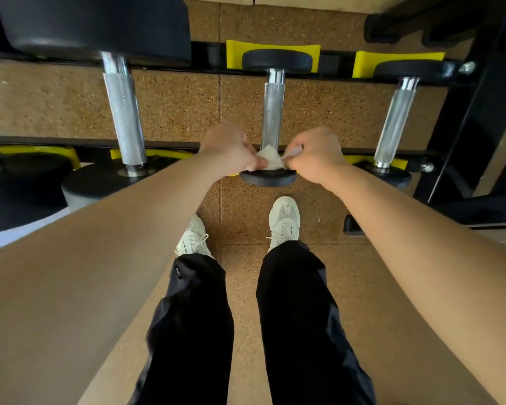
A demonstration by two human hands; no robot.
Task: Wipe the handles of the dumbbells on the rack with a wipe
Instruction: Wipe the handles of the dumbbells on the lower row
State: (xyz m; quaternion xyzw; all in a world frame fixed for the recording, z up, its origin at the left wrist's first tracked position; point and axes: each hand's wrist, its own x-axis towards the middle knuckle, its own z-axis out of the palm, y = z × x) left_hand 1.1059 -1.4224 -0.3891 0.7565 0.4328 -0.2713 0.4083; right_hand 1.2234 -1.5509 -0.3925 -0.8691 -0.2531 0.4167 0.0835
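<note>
A small white wipe (270,160) is held between both hands just above the near black head of the middle dumbbell. My left hand (230,150) pinches its left side and my right hand (316,154) pinches its right side. The middle dumbbell's knurled steel handle (272,112) runs away from me to its far head. A thicker handle (123,109) lies to the left and a thinner one (396,118) to the right. All three dumbbells rest across the black rack (164,143) on yellow saddles.
A black upright frame post (462,135) stands at the right. Large black dumbbell heads (21,188) sit at the left edge. Below the rack is speckled brown rubber flooring (246,217), with my white shoes and black trousers close to the rack's front rail.
</note>
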